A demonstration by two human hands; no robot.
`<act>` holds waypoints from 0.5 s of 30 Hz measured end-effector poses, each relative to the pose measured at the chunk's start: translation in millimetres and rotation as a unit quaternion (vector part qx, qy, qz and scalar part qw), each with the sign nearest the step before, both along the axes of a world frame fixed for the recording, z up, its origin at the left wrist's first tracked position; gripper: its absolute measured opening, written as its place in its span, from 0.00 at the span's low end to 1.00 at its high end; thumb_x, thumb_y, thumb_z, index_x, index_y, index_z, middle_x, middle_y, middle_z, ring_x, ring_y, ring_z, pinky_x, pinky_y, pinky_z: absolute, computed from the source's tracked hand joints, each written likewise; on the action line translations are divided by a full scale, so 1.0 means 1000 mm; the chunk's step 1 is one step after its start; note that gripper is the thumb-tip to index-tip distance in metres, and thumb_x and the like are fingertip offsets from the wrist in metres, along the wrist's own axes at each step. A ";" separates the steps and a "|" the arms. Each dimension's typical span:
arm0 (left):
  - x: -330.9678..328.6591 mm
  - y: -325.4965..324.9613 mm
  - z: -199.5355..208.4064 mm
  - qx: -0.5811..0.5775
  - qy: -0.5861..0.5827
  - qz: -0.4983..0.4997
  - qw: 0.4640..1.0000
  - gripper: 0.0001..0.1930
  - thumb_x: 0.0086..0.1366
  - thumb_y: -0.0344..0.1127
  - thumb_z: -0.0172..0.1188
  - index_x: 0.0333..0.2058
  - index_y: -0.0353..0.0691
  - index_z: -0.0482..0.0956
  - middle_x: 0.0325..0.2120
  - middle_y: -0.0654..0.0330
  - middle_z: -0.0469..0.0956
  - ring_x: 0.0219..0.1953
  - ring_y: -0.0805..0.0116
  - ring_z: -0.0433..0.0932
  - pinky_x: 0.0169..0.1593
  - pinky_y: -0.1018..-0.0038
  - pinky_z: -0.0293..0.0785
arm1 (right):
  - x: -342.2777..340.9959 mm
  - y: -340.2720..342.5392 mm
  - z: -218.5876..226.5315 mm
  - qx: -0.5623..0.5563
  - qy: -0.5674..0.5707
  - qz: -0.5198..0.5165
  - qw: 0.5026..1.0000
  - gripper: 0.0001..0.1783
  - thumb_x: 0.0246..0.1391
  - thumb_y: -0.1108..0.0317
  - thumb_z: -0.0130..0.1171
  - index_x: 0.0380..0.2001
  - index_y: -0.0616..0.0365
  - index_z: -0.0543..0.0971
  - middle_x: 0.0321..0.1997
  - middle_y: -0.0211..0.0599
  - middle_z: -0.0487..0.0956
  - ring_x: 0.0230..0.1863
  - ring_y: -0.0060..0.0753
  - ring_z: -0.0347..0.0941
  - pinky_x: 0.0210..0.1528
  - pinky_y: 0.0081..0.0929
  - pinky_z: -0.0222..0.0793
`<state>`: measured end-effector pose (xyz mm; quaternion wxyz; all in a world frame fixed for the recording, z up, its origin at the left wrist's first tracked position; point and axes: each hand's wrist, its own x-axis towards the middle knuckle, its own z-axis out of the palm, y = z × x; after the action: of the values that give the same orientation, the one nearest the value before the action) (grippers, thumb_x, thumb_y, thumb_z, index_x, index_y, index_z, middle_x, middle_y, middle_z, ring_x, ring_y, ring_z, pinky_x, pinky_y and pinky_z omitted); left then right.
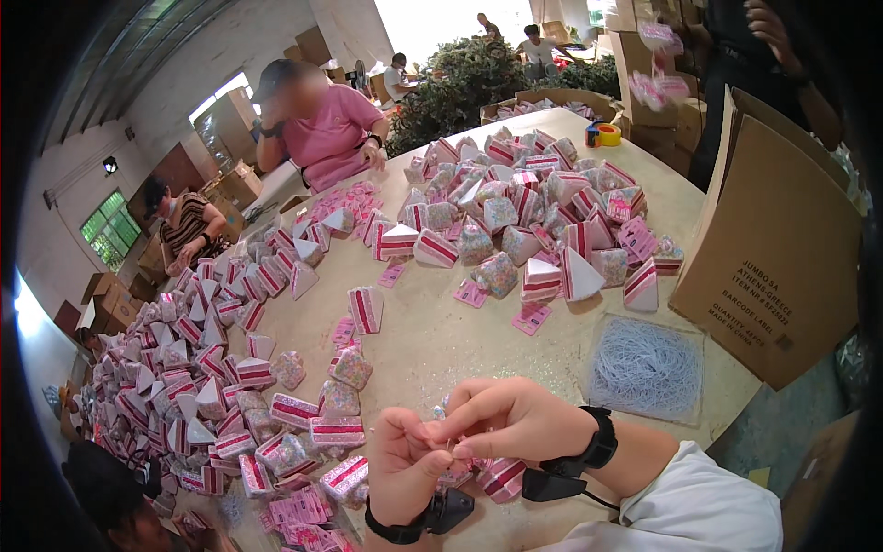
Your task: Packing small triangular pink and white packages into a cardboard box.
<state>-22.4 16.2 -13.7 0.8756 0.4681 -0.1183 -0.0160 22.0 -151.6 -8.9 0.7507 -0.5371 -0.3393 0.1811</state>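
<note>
My left hand (407, 463) and my right hand (511, 419) meet at the near edge of the table, fingertips pinched together. Between them shows a bit of thin pale string (450, 445); most of it is hidden by my fingers. Right below the hands lies a cake-slice ornament (503, 478), white and glittery with a dark pink stripe, partly covered by my right wrist. Left of my left hand are more cake-slice ornaments (337, 431) and a stack of pink cards (300, 511).
Heaped ornaments (515, 198) cover the far table (441, 317) and its left side. To the right are a clear bag of pale shreds (646, 366) and a large open carton (768, 248). Yellow tape (607, 135) lies farther back. A person in pink (329, 129) and other people work around the table.
</note>
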 end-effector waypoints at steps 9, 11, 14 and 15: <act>0.005 0.009 -0.013 -0.045 -0.051 -0.068 0.995 0.16 0.56 0.20 0.59 0.37 0.38 0.60 0.30 0.54 0.74 0.32 0.68 0.76 0.35 0.77 0.76 | 0.000 0.002 -0.003 0.013 0.034 0.021 0.999 0.08 0.50 0.74 0.60 0.36 0.59 0.81 0.33 0.29 0.73 0.34 0.18 0.70 0.36 0.17 0.65; 0.005 0.007 -0.012 -0.036 -0.045 -0.053 0.997 0.16 0.56 0.23 0.61 0.36 0.38 0.61 0.28 0.56 0.74 0.30 0.69 0.75 0.33 0.78 0.74 | 0.000 0.005 -0.005 0.042 0.031 0.018 0.998 0.06 0.50 0.75 0.60 0.34 0.60 0.80 0.33 0.29 0.73 0.34 0.19 0.70 0.36 0.17 0.66; 0.003 0.000 -0.008 -0.005 -0.026 -0.014 1.000 0.16 0.55 0.27 0.63 0.36 0.39 0.62 0.24 0.58 0.74 0.25 0.71 0.74 0.30 0.79 0.71 | -0.003 0.007 -0.006 0.076 0.028 0.000 0.997 0.04 0.52 0.77 0.57 0.33 0.62 0.78 0.33 0.30 0.72 0.32 0.20 0.71 0.35 0.17 0.67; 0.003 0.000 -0.010 0.004 -0.022 -0.010 1.000 0.16 0.56 0.27 0.62 0.37 0.38 0.62 0.24 0.58 0.75 0.25 0.71 0.74 0.31 0.79 0.72 | -0.004 0.007 -0.006 0.086 0.027 -0.009 0.996 0.04 0.53 0.77 0.56 0.33 0.63 0.77 0.33 0.31 0.72 0.31 0.20 0.71 0.35 0.18 0.68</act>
<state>-19.1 16.3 -23.5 0.8707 0.4706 -0.1418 -0.0150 18.1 -145.0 -15.0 0.8046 -0.4685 -0.3285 0.1590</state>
